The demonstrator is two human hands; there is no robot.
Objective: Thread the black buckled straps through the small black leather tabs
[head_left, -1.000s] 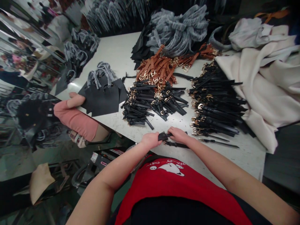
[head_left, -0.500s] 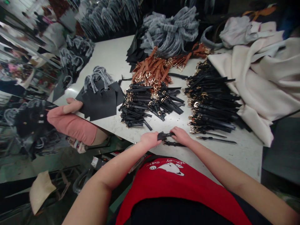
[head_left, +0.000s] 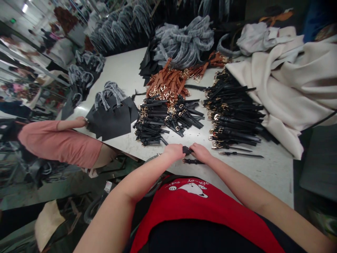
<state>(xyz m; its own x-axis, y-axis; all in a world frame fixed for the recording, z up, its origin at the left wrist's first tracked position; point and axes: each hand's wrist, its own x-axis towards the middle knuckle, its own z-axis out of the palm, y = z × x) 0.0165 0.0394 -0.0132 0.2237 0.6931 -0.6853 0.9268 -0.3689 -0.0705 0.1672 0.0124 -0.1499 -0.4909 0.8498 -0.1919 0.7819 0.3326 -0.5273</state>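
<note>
Left hand (head_left: pixel 176 151) and right hand (head_left: pixel 199 151) grip opposite ends of black piece (head_left: pixel 186 150), near side of desk (head_left: pixel 277 172). Buckled strap (head_left: pixel 194 161) just bodyward, axis left-right, nearer right hand.

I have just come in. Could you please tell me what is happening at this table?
The person's left hand and right hand together hold a small black piece over the near part of the white table. A black buckled strap lies closer to the body. Farther back lie heaps of black straps and brown straps. To the left, a co-worker's hand is at the edge of black panels.
</note>
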